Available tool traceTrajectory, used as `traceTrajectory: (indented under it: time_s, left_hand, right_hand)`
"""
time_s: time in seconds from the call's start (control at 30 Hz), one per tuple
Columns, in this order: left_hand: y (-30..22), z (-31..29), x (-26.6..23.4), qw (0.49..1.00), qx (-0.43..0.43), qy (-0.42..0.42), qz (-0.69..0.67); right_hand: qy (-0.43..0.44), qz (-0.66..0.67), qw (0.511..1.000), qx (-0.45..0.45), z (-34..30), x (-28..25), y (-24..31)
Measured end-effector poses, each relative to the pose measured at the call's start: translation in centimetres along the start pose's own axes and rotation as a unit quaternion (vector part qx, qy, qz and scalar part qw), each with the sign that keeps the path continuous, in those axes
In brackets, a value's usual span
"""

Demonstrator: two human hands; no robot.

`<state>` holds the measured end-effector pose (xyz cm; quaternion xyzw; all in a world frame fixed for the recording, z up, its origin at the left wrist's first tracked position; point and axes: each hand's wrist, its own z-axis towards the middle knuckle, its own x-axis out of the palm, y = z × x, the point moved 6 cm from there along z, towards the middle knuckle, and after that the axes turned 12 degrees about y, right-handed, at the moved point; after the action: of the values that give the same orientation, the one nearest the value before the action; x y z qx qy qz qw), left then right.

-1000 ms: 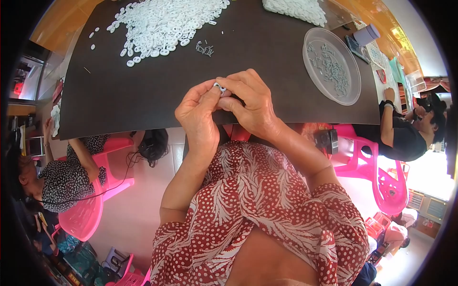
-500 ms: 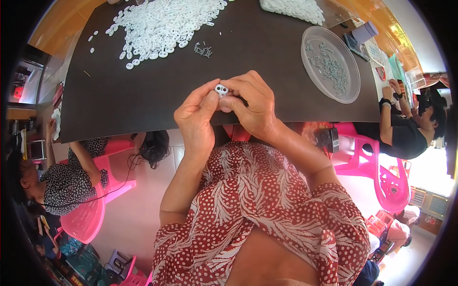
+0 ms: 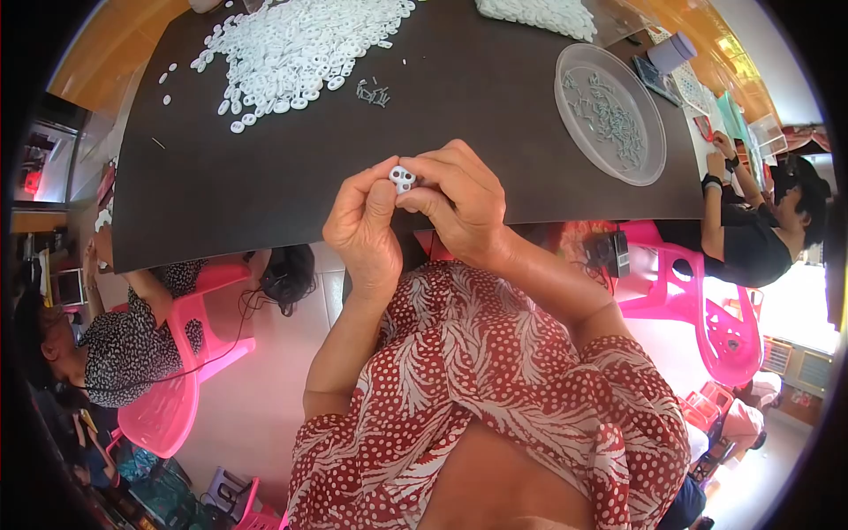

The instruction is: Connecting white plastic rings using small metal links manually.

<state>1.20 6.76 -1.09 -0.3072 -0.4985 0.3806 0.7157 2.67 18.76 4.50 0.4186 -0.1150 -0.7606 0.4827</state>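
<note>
The small white plastic part with round holes is being held above the near edge of the dark matte table, pinched between both hands. The left hand is gripping it from the left, with thumb and forefinger closed on its lower left side. The right hand is gripping it from the right, its fingers curling over the top and its thumb pressing against the part's right edge. Both hands are touching each other at the fingertips around the part.

A large loose heap of small white plastic rings is lying on the far left of the table, well apart from the hands. A small cluster of short grey metal pins is lying just beside that heap. A clear round plastic dish holding more grey pins is resting on the right of the table. A second heap of white parts is lying at the far edge. Another person in a black top is sitting at the right end of the table.
</note>
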Motion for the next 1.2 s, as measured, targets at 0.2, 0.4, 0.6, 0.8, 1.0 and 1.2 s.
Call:
traceTrajectory:
  time_s: [0.2,0.4,0.6,0.8,1.0,1.2]
  left_hand:
    - [0.4,-0.4,0.0,1.000,0.004,-0.017,-0.005]
    - [0.7,-0.7,-0.4,0.999,0.034,-0.020,0.016]
    - [-0.8,-0.7,0.4,0.999,0.015,-0.028,-0.015]
    - [-1.3,-0.8,0.6,0.999,0.021,-0.025,-0.014]
    - [-1.4,-1.1,0.5,0.998,0.059,-0.015,0.010]
    - [-0.8,-1.0,0.1,0.996,0.076,-0.011,0.055]
  right_hand:
    - [-0.015,-0.007,0.999,-0.038,0.1,0.1,0.3]
    - [-0.019,-0.003,0.998,-0.053,0.0,0.5,0.2]
    - [0.005,0.012,1.000,-0.002,0.0,0.5,0.7]
    - [-0.010,0.000,0.999,-0.034,0.1,0.5,1.1]
    - [-0.038,0.000,0.997,-0.067,0.2,0.7,1.4]
    - [-0.032,-0.010,0.996,-0.087,0.2,0.9,1.3]
